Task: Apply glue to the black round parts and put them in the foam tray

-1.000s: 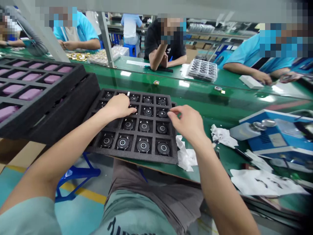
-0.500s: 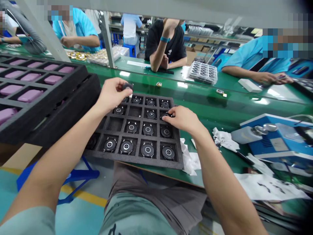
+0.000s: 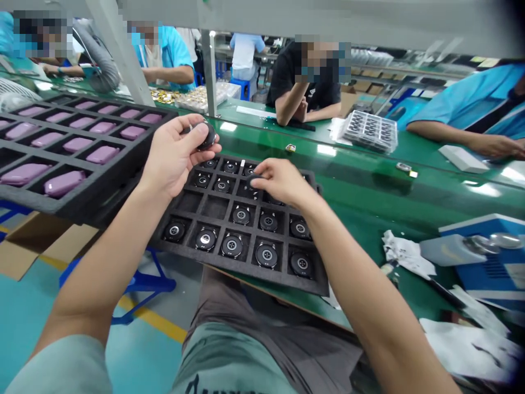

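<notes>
My left hand [image 3: 176,150] is closed on a round black watch body [image 3: 206,137], held up above the back left part of a black foam tray [image 3: 246,276]. Over the tray's middle, my right hand [image 3: 279,180] pinches a dark round piece [image 3: 255,179] between thumb and fingers, at a compartment in the second row from the back. Round black watch bodies lie in most compartments, such as one watch body [image 3: 266,255] in the front row. Two compartments at the left of the third row hold nothing.
Left stands a foam tray [image 3: 61,205] of purple cases. Beyond the green bench [image 3: 369,191] people sit, near a clear tray [image 3: 371,131]. A clear bottle [image 3: 447,250], a blue machine [image 3: 492,268] and crumpled paper [image 3: 406,251] lie right. A cardboard box [image 3: 24,241] is below left.
My left hand has lifted and turned, showing the watch body. My right hand has moved left from the right column, now with a dark piece. The view has shifted left.
</notes>
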Available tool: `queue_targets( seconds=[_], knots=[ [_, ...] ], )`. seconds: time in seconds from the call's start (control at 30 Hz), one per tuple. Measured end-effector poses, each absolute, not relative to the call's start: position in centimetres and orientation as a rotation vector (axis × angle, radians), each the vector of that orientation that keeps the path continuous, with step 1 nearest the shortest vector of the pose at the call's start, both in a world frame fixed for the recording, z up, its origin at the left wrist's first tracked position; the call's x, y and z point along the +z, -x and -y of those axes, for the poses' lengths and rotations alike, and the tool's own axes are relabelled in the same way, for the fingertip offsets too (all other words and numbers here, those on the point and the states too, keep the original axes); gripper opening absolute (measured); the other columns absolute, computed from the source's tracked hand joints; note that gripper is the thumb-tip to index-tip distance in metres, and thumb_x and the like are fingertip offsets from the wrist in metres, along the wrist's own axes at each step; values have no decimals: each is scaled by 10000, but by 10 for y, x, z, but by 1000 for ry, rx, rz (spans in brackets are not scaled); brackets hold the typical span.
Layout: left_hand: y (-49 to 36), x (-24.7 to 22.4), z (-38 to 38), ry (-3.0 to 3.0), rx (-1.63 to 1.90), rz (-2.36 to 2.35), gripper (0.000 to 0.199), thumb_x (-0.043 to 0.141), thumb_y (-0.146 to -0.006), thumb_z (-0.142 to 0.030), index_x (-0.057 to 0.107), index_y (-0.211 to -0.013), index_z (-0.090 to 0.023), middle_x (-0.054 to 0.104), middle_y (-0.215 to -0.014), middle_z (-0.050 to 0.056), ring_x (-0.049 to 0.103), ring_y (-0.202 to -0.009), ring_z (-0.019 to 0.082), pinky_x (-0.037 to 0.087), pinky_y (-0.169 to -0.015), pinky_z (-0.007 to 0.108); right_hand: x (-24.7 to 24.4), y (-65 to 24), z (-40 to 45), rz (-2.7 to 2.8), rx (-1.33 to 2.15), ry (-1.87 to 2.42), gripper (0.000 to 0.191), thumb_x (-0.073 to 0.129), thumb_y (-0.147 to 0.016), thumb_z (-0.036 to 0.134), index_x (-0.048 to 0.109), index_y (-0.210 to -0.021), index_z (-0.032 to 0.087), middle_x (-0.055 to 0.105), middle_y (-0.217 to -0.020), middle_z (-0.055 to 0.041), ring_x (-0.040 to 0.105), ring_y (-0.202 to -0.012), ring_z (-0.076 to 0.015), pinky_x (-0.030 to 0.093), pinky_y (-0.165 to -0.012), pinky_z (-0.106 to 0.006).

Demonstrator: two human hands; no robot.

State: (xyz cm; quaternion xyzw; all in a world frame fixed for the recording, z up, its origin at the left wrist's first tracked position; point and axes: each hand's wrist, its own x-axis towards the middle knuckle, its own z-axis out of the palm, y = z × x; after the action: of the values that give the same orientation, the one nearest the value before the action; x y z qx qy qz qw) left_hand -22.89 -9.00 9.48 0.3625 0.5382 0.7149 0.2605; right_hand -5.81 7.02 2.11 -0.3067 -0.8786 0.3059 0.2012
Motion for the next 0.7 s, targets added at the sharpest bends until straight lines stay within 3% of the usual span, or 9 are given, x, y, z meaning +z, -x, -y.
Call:
queue_targets(
  seconds=[0.1, 0.2, 0.33, 0.47, 0.57, 0.7],
  knots=[
    [231, 91, 96, -981, 1878, -1502, 174, 672, -878, -112, 615, -1023, -189, 742, -803, 15, 723, -675, 126, 583, -618, 216, 26, 84, -61, 2669, 769, 890, 182, 766, -801, 248, 762, -973, 189, 757, -887, -57, 680, -820, -204, 522, -804, -358],
    [236, 84, 101, -1003, 1863, -1522, 232, 649, -863, -70, 596, -1061, -178, 745, -832, 27, 726, -682, 134, 563, -610, 228, 35, 95, -51, 2687, 636, 883, 132, 719, -856, 264, 784, -955, 205, 773, -1019, -96, 696, -977, -261, 519, -893, -419],
    [238, 81, 101, -988, 1895, -1499, 237, 621, -860, -49, 587, -1057, -178, 737, -864, 27, 699, -660, 110, 484, -535, 209, 51, 122, -33, 2875, 487, 850, 208, 711, -886, 352, 785, -997, 193, 768, -1092, -142, 699, -1082, -325, 532, -932, -474],
    [234, 85, 102, -1007, 1867, -1524, 263, 635, -847, -54, 585, -1064, -195, 733, -860, 10, 682, -667, 114, 441, -523, 228, 56, 153, -26, 2934, 535, 892, 382, 857, -741, 250, 751, -1085, 122, 735, -1188, -205, 692, -1107, -362, 540, -930, -485],
    [231, 88, 104, -1051, 1860, -1513, 271, 656, -846, -69, 586, -1074, -197, 731, -876, 6, 671, -679, 117, 438, -546, 244, 52, 159, -30, 2895, 639, 924, 419, 891, -686, 238, 744, -1060, 118, 747, -1129, -175, 702, -1044, -327, 549, -888, -442],
    [226, 90, 98, -1030, 1863, -1481, 263, 635, -827, -48, 597, -1043, -192, 721, -875, 18, 670, -670, 121, 440, -547, 256, 45, 151, -39, 2796, 846, 850, 250, 845, -727, 283, 758, -923, 153, 754, -934, -64, 671, -836, -196, 524, -766, -317]
  ],
)
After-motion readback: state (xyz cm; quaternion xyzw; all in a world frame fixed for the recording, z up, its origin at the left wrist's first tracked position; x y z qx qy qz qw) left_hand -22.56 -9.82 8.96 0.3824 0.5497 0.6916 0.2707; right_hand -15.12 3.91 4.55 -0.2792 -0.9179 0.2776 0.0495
